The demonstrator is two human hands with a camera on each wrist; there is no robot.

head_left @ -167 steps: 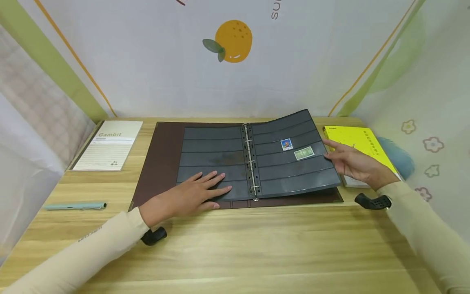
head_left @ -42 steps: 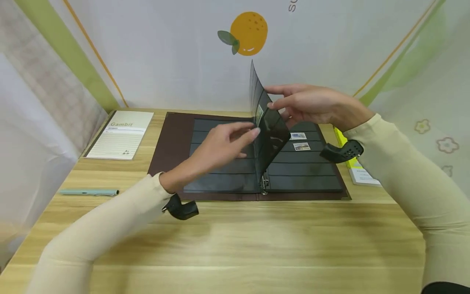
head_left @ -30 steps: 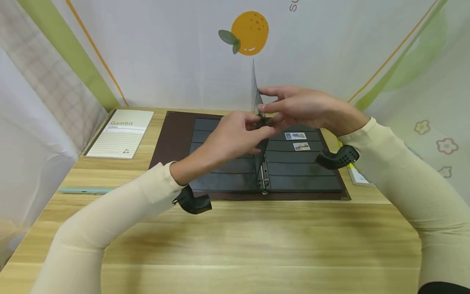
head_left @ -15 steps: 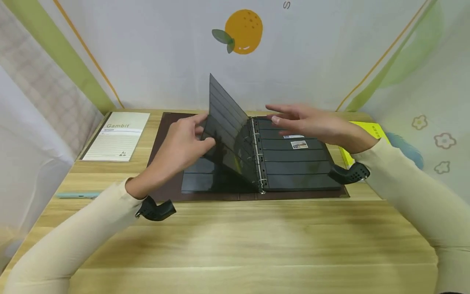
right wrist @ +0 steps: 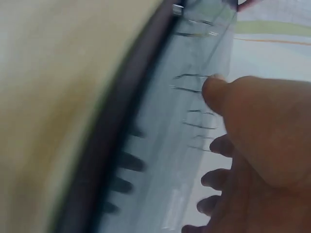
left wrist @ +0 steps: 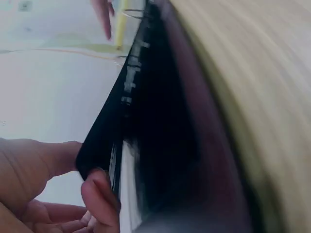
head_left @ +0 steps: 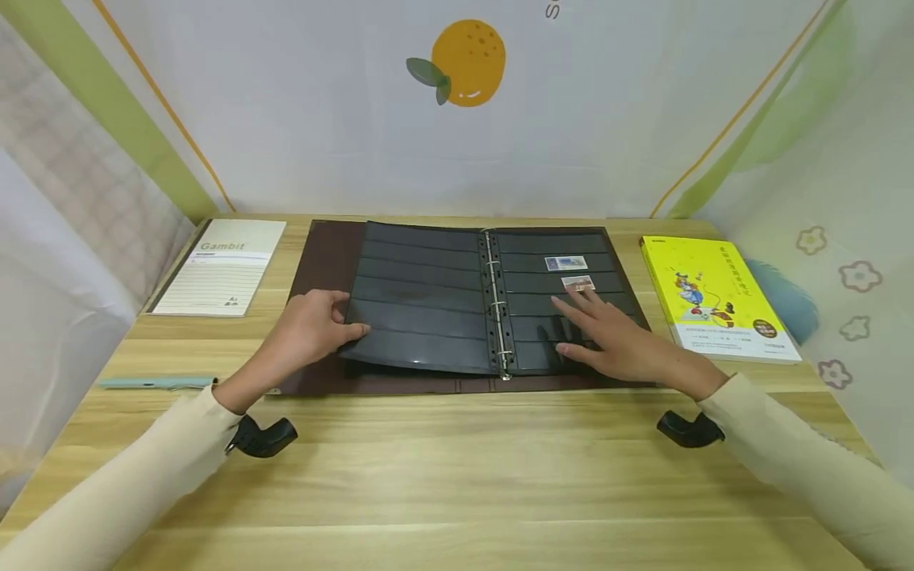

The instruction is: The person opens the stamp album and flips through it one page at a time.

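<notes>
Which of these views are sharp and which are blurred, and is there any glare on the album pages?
Head view: sharp and evenly lit, edges bent by a wide lens, soft sheen on the album pages, both stamps readable as shapes. Left wrist view: motion-smeared, the left hand pinching a dark page edge. Right wrist view: blurred, the right hand flat on a glossy page.

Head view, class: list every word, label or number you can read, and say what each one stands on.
"Gambit": on the cover of the notepad; the small print beneath it is too small to read.
Yellow book: its cover text is too small to read.
Stamps in the album: print too small to read.
Backdrop: letters cut off at the top edge, unreadable.
</notes>
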